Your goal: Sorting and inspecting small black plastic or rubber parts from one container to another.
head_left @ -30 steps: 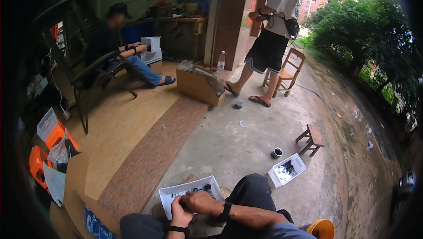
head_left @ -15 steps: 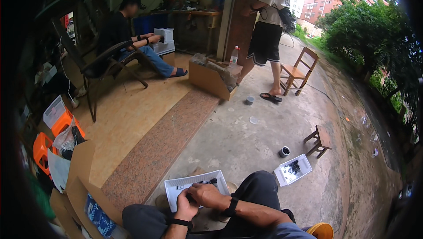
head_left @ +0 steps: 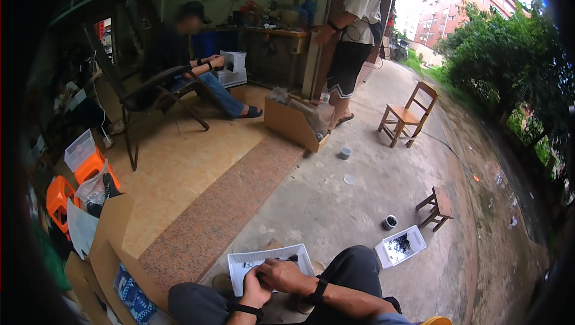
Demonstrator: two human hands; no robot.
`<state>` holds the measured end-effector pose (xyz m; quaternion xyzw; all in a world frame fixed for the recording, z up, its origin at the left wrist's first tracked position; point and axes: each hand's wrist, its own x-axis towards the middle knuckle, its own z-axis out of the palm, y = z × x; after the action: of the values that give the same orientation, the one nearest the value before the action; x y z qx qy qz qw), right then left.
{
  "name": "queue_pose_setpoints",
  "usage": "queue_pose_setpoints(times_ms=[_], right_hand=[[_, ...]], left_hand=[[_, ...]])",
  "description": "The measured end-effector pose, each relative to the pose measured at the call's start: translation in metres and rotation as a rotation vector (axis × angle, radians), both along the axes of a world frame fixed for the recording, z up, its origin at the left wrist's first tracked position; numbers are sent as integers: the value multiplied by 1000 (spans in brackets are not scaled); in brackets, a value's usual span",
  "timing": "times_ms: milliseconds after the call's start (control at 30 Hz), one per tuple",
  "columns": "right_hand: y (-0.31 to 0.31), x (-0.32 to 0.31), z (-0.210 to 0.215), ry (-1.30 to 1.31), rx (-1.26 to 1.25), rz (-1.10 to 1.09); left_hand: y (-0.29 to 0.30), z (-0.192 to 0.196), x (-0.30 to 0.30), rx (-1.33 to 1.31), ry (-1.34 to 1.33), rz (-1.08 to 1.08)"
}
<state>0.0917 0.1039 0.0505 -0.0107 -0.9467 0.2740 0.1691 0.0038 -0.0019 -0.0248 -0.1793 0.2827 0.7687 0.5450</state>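
Over a white plastic basket (head_left: 236, 259) between my knees, both hands come together. My left hand (head_left: 256, 291) is closed, palm side up, around something dark that is mostly hidden. Across its fingertips lies my right hand (head_left: 284, 274), its fingers bent and pinched at the same spot; what they grip is too small and covered to name. Small black pieces (head_left: 293, 258) rest in the basket's far right corner, with a few little bits near its left side. Dark bands circle both my wrists.
To the right stand a second white basket (head_left: 384, 257) of black rings, a small tub (head_left: 389, 222), a low wooden stool (head_left: 439, 204) and a wooden chair (head_left: 407, 115). An open cardboard box (head_left: 111, 223) is at my left. One person sits far left; another stands by the doorway.
The view has tilted slightly, shifting the scene lower. The standing person has stepped left toward the doorway. My hands remain together over the basket, with the right fingers slightly shifted.
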Motion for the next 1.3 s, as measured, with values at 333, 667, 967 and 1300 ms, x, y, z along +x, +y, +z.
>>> queue_pose_setpoints(times_ms=[333, 667, 967, 1300], right_hand=[[-1, 6, -5, -125, 77, 28], [0, 0, -21, -39, 226, 46], [4, 2, -8, -96, 102, 19], [6, 6, -18, -44, 74, 6]], left_hand=[[1, -2, 3, -45, 18, 4], [2, -19, -1, 1, -21, -3], [2, -2, 2, -18, -25, -13], [4, -9, 1, -55, 3, -43]])
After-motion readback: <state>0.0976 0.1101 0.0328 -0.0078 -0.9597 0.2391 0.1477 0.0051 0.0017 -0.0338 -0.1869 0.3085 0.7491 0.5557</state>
